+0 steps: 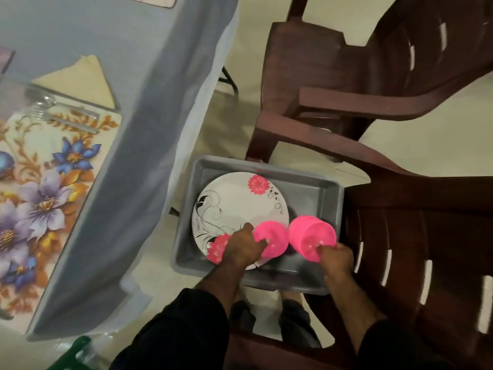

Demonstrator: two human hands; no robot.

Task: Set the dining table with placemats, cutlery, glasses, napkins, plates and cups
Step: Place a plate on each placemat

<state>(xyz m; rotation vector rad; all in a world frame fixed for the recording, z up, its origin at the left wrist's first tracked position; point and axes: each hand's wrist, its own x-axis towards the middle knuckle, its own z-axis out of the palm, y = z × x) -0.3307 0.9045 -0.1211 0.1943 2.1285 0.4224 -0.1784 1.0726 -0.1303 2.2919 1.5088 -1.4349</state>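
A grey plastic tub [317, 193] stands on the floor by my feet. Inside it lies a white plate [237, 204] with pink flowers and black swirls. My left hand [244, 248] grips a pink cup [274, 240] by its rim, over the plate's lower edge. My right hand [337, 259] grips a stack of pink cups [310, 237] just to the right, also over the tub. On the table at left lie a floral placemat [40, 188], a folded cream napkin [80, 81], and a fork and spoon [61, 113].
The table has a grey-blue cloth [149, 108] hanging down to the left of the tub. Two dark brown plastic chairs [373, 84] crowd the right side, one right against the tub. A second placemat's corner [157, 0] shows at the top. Something green [72, 353] sits at bottom left.
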